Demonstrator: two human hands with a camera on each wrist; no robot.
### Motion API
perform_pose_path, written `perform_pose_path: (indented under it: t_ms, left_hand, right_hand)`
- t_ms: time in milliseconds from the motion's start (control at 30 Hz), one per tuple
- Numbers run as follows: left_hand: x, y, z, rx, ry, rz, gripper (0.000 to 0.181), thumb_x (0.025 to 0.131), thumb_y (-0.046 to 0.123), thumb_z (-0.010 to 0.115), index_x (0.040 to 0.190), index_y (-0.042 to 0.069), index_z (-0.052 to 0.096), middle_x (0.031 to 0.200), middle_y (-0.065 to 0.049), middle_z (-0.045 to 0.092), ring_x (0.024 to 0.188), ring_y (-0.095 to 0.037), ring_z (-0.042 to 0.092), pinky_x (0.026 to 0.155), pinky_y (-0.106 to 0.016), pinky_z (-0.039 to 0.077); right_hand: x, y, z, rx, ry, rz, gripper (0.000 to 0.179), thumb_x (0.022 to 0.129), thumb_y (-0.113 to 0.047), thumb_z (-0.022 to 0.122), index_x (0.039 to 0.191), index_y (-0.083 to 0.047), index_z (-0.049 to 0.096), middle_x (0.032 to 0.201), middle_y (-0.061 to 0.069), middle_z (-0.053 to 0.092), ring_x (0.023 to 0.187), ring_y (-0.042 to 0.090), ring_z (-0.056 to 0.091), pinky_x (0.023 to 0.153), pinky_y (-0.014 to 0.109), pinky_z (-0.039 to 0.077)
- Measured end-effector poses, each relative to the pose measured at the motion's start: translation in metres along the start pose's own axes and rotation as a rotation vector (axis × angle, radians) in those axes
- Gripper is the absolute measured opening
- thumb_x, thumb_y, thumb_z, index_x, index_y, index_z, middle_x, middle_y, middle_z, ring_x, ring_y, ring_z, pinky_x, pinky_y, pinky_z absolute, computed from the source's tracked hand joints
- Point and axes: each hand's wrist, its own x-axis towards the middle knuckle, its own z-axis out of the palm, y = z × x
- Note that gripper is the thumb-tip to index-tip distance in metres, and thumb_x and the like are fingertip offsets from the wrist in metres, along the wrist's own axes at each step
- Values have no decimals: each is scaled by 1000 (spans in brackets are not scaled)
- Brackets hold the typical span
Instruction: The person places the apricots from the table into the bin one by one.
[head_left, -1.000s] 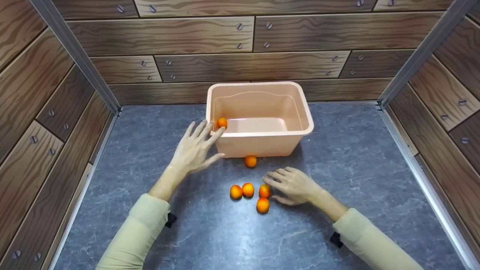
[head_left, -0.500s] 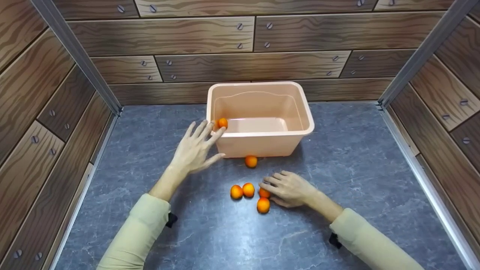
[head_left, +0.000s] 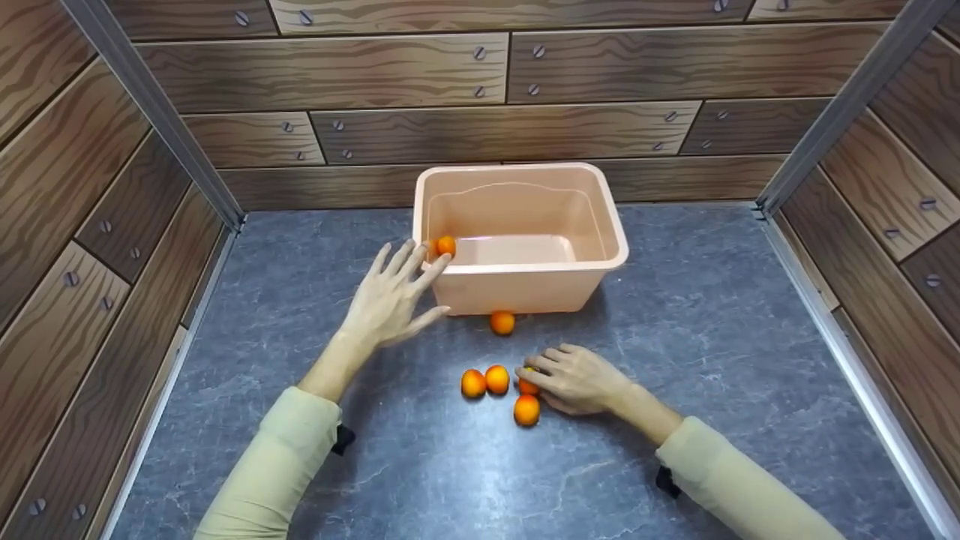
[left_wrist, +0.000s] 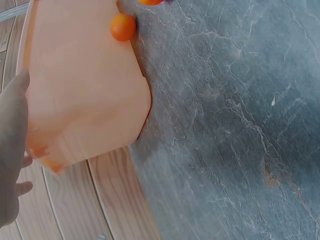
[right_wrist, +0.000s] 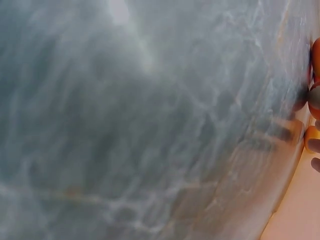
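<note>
Down on the grey desk, just in front of the peach tub, my right hand curls over one small orange fruit, my grip closing on it from above so it cannot roll. Three more fruits lie just beside it, and another rests against the tub's near wall. My left hand, fingers straight and spread, rests at the tub's left corner, I judge to steady it. One fruit already lies inside.
</note>
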Motion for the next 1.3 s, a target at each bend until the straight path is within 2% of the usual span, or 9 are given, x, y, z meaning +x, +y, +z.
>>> perform_pose_path:
  t_ms: [467,667,967,1133,1300]
  left_hand:
    - [1,-1,2,15,37,11,74,100,64,56,162,27,40,158,-16,52,150,-39,47,124,-62,36]
    - [0,0,2,5,30,4,75,99,63,58,163,27,40,159,-17,52,151,-39,46,125,-62,36]
    - [1,0,2,6,33,7,74,100,64,55,163,27,39,161,-16,50,151,-39,46,125,-62,36]
    - [0,-1,2,1,44,8,76,99,63,59,163,27,40,160,-17,51,151,-40,46,124,-62,36]
    - [0,0,1,-11,19,1,74,101,64,55,163,28,39,161,-16,49,152,-39,44,126,-61,34]
  right_hand:
    - [-4,-1,4,39,100,37,48,89,-37,78,133,-21,70,112,-1,78,96,20,74,82,35,60]
    - [-5,2,4,34,128,56,47,86,-35,79,129,-19,71,111,-1,78,95,20,73,82,35,60]
    - [-4,12,-3,28,186,80,50,83,-34,81,129,-17,72,113,2,79,95,21,74,80,34,61]
    - [-1,18,-8,8,219,91,50,83,-33,80,129,-16,72,113,3,79,93,21,73,76,34,61]
    - [0,26,-14,1,244,93,52,82,-30,77,131,-14,72,114,5,79,91,22,73,75,34,60]
